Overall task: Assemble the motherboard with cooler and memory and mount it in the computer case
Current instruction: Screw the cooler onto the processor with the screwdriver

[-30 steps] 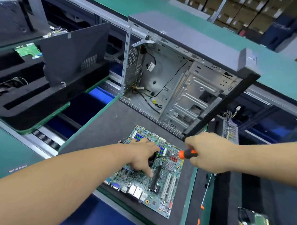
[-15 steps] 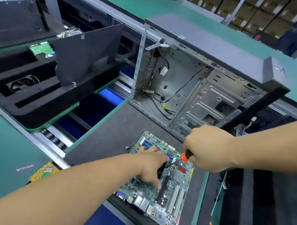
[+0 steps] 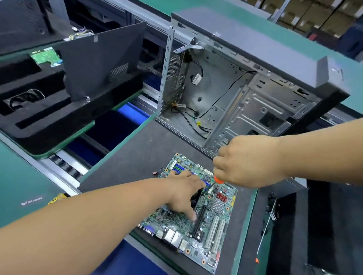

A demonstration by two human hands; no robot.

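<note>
Screwdriver (image 3: 213, 182) in right hand (image 3: 245, 160) slants down-left onto motherboard (image 3: 214, 227).

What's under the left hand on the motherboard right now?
The left hand rests spread on the motherboard, covering a dark part that shows only at its edge. The screwdriver in the right hand points under it. What the part is cannot be told.

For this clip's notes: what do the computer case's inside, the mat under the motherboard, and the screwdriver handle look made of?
Computer case interior: bare sheet metal, likely steel; dull silver with stamped ribs and punched holes.
Mat under the motherboard: dark grey, matte, speckled; looks like foam or rubber, hard to say which.
Screwdriver handle, gripped by the right hand: smooth orange, probably plastic; mostly hidden.
</note>
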